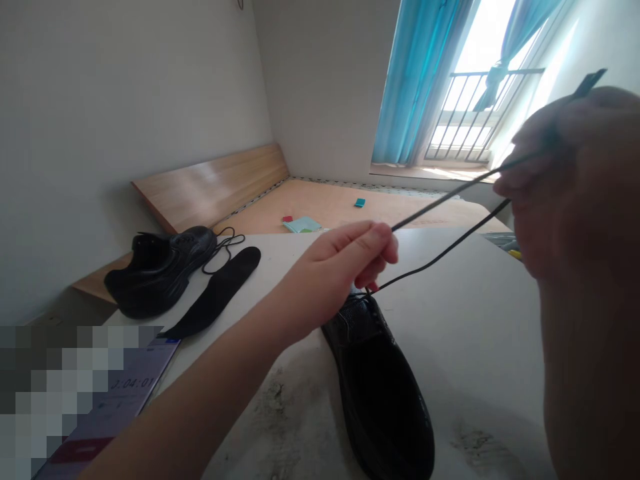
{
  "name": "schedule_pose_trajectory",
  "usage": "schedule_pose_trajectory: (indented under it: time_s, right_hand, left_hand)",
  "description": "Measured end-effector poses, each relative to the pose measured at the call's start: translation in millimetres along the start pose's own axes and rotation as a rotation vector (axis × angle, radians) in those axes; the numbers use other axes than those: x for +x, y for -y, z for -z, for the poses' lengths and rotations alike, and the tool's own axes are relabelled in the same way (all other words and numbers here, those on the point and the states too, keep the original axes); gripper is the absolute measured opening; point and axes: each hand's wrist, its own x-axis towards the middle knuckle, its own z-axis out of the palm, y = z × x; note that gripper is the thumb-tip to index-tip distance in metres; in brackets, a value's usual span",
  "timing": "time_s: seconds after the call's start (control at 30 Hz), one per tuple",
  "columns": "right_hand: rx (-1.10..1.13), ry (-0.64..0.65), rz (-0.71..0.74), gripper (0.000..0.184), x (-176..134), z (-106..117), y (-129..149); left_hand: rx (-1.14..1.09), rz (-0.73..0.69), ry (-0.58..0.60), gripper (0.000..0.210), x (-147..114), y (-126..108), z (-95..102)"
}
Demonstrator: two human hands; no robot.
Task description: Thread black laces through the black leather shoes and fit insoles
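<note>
Per my feed, L hand (fingers pinched) and R hand (fist closed) hold the dark lace above the shoe, toe twd table's near edge; est. light, limp, poss. slippery: grip nr ends.

Count: 2 hands, i.e. 1 left hand + 1 right hand. 2 black shoes: 1 near shoe, 1 far shoe. 2 lace strands spanning at the hands. 1 insole. 1 screen. 1 table, 2 smudge patches on it. 1 bed, 1 headboard. 3 small bed items: 1 teal item, 1 red item, 1 pale green item. 1 window, 2 blue curtain panels.
</note>
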Motion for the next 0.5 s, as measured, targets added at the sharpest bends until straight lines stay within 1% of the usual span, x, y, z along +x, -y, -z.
schedule_pose_trajectory:
  time_s: [0.03, 0.1, 0.17, 0.23, 0.27, 0.3, 0.4, 0.43, 0.47, 0.5]
  right_hand:
    - [0.050, -0.022, -0.020, 0.019, 3, -2, -2]
    - [0.079, -0.014, -0.121, 0.018, 9, -3, -9]
    - [0.014, 0.006, -0.154, 0.019, 13, 1, -15]
    - [-0.125, 0.067, -0.149, 0.019, 14, 6, -19]
    - [-0.214, 0.147, -0.166, 0.019, 14, 8, -20]
    - [-0.309, 0.263, -0.197, 0.019, 13, 10, -21]
    - [-0.559, 0.699, -0.295, 0.021, 10, 11, -23]
    - [-0.601, 0.815, -0.311, 0.021, 8, 10, -24]
    - [-0.626, 0.898, -0.319, 0.022, 6, 9, -24]
    - [-0.636, 0.953, -0.319, 0.024, 5, 7, -25]
  left_hand:
    - [-0.035, -0.017, -0.028, 0.032, 0, -2, 3.6]
    - [-0.074, -0.052, -0.090, 0.032, 1, -10, 11.8]
    - [-0.120, -0.082, -0.138, 0.034, 0, -20, 21.0]
    - [-0.145, -0.094, -0.192, 0.036, -1, -30, 30.5]
    - [-0.142, -0.097, -0.223, 0.037, -1, -35, 35.0]
    - [-0.130, -0.105, -0.255, 0.038, -2, -40, 39.4]
    - [-0.094, -0.144, -0.323, 0.040, -4, -50, 51.3]
    - [-0.088, -0.164, -0.335, 0.040, -5, -51, 54.8]
    - [-0.068, -0.188, -0.345, 0.040, -6, -52, 57.9]
    - [-0.022, -0.222, -0.364, 0.040, -8, -52, 60.5]
